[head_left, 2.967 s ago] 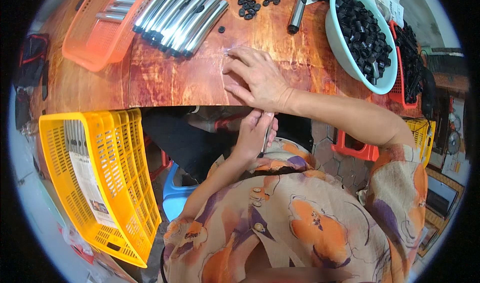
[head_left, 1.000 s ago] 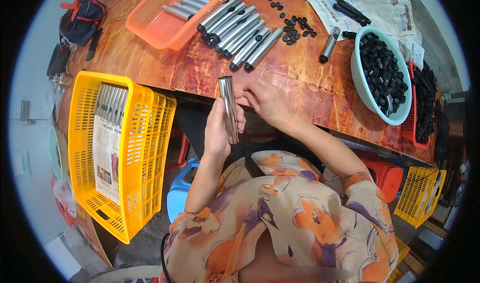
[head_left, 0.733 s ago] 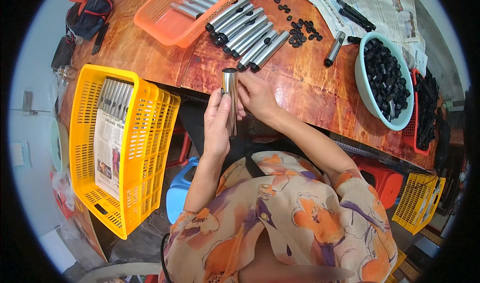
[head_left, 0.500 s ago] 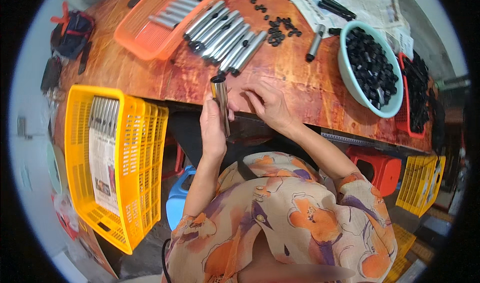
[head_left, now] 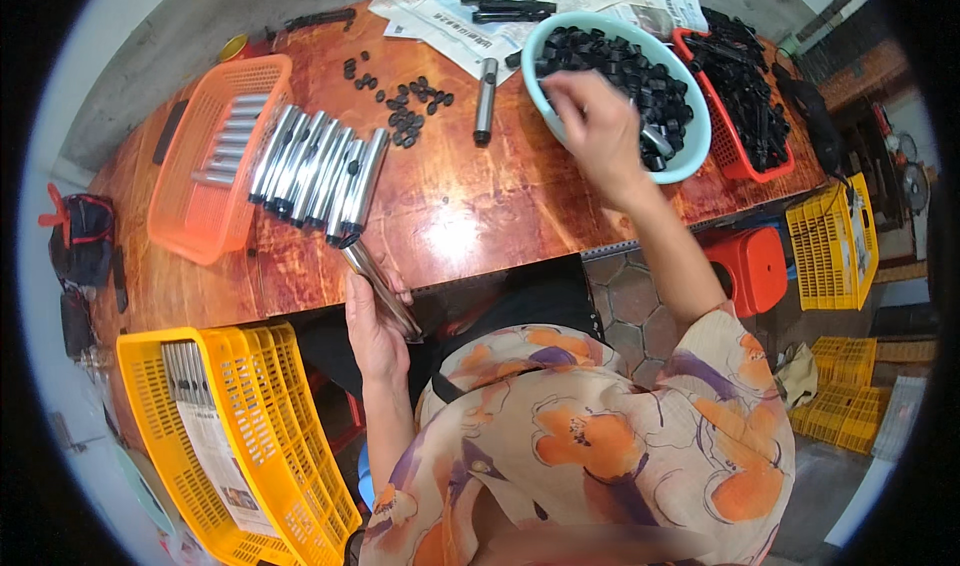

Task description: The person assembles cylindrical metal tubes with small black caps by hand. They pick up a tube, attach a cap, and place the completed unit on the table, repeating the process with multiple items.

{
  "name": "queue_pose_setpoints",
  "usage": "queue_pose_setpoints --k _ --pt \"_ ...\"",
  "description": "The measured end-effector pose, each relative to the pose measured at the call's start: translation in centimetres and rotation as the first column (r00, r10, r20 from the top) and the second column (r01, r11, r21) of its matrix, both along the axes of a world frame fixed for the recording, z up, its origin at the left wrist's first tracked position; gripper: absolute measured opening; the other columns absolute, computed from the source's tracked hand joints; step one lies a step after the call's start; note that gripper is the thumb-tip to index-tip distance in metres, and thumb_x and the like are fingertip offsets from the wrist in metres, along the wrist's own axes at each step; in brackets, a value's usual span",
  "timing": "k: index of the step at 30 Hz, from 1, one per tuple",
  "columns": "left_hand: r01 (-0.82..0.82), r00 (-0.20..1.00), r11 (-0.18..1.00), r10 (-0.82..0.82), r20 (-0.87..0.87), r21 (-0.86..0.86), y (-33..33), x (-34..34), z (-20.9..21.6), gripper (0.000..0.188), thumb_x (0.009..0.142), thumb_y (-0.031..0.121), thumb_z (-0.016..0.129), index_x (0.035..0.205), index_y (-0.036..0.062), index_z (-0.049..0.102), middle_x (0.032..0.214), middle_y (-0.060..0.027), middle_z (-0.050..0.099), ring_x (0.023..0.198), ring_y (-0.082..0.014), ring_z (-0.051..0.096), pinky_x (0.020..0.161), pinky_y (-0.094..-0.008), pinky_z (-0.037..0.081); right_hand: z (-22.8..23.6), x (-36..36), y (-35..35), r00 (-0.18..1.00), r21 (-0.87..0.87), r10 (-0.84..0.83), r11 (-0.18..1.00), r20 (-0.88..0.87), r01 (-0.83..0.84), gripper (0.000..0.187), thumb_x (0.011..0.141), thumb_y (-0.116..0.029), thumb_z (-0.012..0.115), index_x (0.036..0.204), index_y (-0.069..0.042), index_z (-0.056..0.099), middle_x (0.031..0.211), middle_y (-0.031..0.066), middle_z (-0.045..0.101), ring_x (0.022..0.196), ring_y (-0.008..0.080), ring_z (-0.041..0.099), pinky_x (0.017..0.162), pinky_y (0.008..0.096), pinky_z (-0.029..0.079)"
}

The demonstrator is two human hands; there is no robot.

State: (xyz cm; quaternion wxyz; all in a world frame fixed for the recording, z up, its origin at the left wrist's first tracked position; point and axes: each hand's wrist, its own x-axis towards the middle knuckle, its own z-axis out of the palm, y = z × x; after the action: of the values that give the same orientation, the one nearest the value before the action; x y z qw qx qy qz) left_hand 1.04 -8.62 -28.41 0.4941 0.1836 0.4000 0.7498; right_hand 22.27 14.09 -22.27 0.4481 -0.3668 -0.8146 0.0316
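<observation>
Left of centre in the frame, just below the worktop's (head_left: 450, 206) near edge: a shiny silver tube (head_left: 385, 288), tilted, with a dark upper end toward the upper left. Grasped in the left hand (head_left: 378, 341), with the thumb along one side and fingers showing on the other. Close to that upper end, at left of centre on the worktop: a row of silver tubes (head_left: 318, 171), laid side by side on a slant, with dark lower ends.

At upper right of centre, over the left part of a pale teal bowl (head_left: 703, 131): the right hand (head_left: 597, 131), fingers curled and slightly blurred. Cannot tell about anything between the fingertips, nor about contact with the black caps (head_left: 655, 91) heaped in the bowl.

Between the row and the bowl: a lone tube (head_left: 486, 101), black-ended, and loose black discs (head_left: 408, 116) scattered to the left of it. At top centre: newspaper sheets (head_left: 435, 21) with slim black parts (head_left: 508, 12) on top. At upper left: an orange basket (head_left: 185, 228) with more tubes inside. At upper right, just beside the bowl: a red basket (head_left: 780, 173) full of long black pieces (head_left: 750, 96).

At lower left: a yellow crate (head_left: 300, 456) with tubes and newspaper inside. At right, below the worktop's edge: a red stool (head_left: 757, 266).
</observation>
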Motion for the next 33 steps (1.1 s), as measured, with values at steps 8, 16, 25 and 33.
queue_pose_setpoints --k 8,16,25,33 --pt "0.088 0.993 0.996 -0.088 0.081 0.003 1.1 1.3 0.2 0.036 0.101 0.035 0.042 0.115 0.0016 0.049 0.080 -0.0063 0.048 0.072 -0.0145 0.045 0.066 -0.0258 0.041 0.4 6.7 10.5 0.918 -0.281 -0.198 0.911 0.343 0.301 0.020 0.081 -0.023 0.065 0.094 -0.009 0.071 0.087 0.0134 0.070 0.085 0.0331 0.066 0.078 0.0427 0.051" --pt "0.191 0.981 0.979 -0.189 0.032 -0.068 1.4 3.2 1.0 0.038 0.102 0.035 0.038 0.115 0.0016 0.050 0.085 -0.0071 0.051 0.076 -0.0147 0.049 0.070 -0.0264 0.042 -2.5 1.9 11.5 0.800 -0.041 -0.274 0.937 0.534 0.348 0.021 0.078 -0.019 0.069 0.097 -0.008 0.068 0.098 0.0131 0.062 0.092 0.0339 0.062 0.081 0.0440 0.049" --pt "0.202 0.979 0.976 -0.203 -0.002 -0.078 0.9 3.0 1.5 0.037 0.101 0.031 0.041 0.119 0.0000 0.049 0.085 -0.0049 0.055 0.075 -0.0098 0.050 0.069 -0.0220 0.042 -0.4 0.7 9.1 0.881 -0.046 -0.187 0.972 0.435 0.229 0.022 0.080 -0.008 0.064 0.102 -0.007 0.066 0.101 0.0139 0.063 0.093 0.0311 0.062 0.079 0.0393 0.050" --pt "0.357 0.934 0.930 -0.352 0.063 -0.090 1.5 3.8 2.8 0.044 0.100 0.037 0.042 0.134 0.0097 0.039 0.085 -0.0077 0.058 0.070 -0.0124 0.056 0.061 -0.0257 0.046 3.8 -3.7 -4.5 0.676 -0.114 0.726 0.687 0.122 -0.718 0.037 0.081 -0.002 0.061 0.117 -0.006 0.056 0.103 0.0118 0.064 0.088 0.0277 0.063 0.074 0.0335 0.053"
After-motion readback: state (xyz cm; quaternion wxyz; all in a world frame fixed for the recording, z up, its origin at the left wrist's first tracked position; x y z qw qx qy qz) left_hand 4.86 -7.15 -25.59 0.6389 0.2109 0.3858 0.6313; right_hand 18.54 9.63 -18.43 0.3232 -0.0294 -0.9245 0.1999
